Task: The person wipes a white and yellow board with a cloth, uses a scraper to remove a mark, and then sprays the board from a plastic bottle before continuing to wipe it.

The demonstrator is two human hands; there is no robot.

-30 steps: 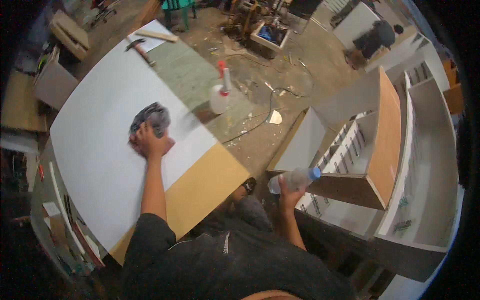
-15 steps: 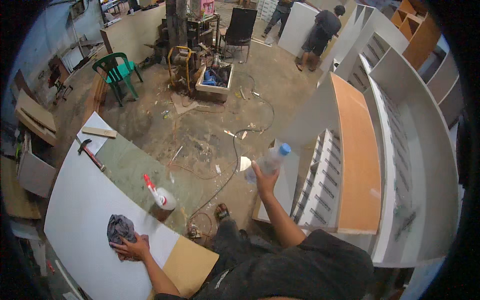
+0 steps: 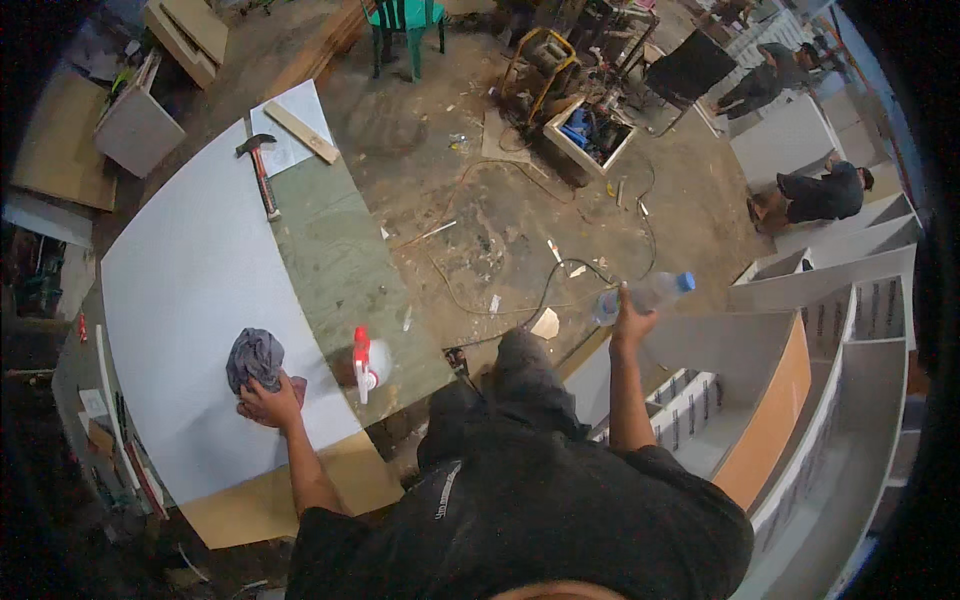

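Note:
My left hand (image 3: 270, 404) rests on a crumpled grey rag (image 3: 254, 357) lying on a large white panel (image 3: 185, 290). Just right of the rag stands a white spray bottle with a red trigger (image 3: 366, 361), on the panel's greenish strip. My right hand (image 3: 632, 325) is raised out to the right, gripping a clear plastic bottle with a blue cap (image 3: 645, 295) held nearly level above the floor and a white cabinet (image 3: 760, 360).
A hammer (image 3: 262, 176) and a strip of wood (image 3: 301, 131) lie at the panel's far end. Cables and debris cover the floor (image 3: 500, 240). White shelf units (image 3: 850, 400) stand at right, a green chair (image 3: 408, 20) and tool box (image 3: 590, 130) beyond. Two people (image 3: 815, 190) crouch far right.
The view has swung, so the panel sits higher and more central now. My right hand still holds the bottle up to the right. My left hand stays on the rag.

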